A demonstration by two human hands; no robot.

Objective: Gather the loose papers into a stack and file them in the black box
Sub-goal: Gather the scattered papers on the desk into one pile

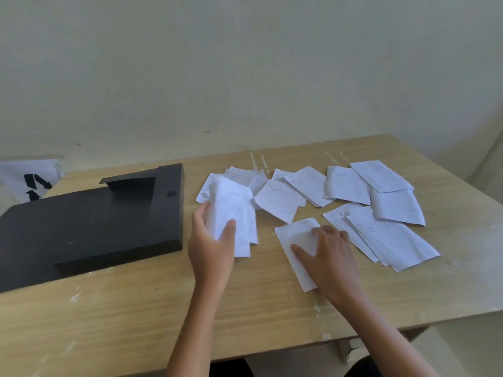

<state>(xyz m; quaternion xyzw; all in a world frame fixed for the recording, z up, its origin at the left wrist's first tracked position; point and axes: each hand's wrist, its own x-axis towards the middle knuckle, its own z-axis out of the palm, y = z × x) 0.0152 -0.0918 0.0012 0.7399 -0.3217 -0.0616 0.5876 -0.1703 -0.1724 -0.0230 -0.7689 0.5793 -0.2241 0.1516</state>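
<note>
Several white papers [345, 186] lie scattered over the right half of a wooden table [136, 322]. My left hand [211, 246] grips a small bunch of papers [231, 213], lifted off the table just right of the black box [89, 219]. My right hand [326, 257] lies flat on a single sheet [296, 235] near the table's middle, fingers spread on it. The black box sits at the left with its flat dark lid toward me and a raised part at the back.
A pale wall stands close behind the table. A white bag with black arrows [30, 178] shows at the far left behind the box. The table's front edge [272, 352] runs near my forearms; the right corner drops off.
</note>
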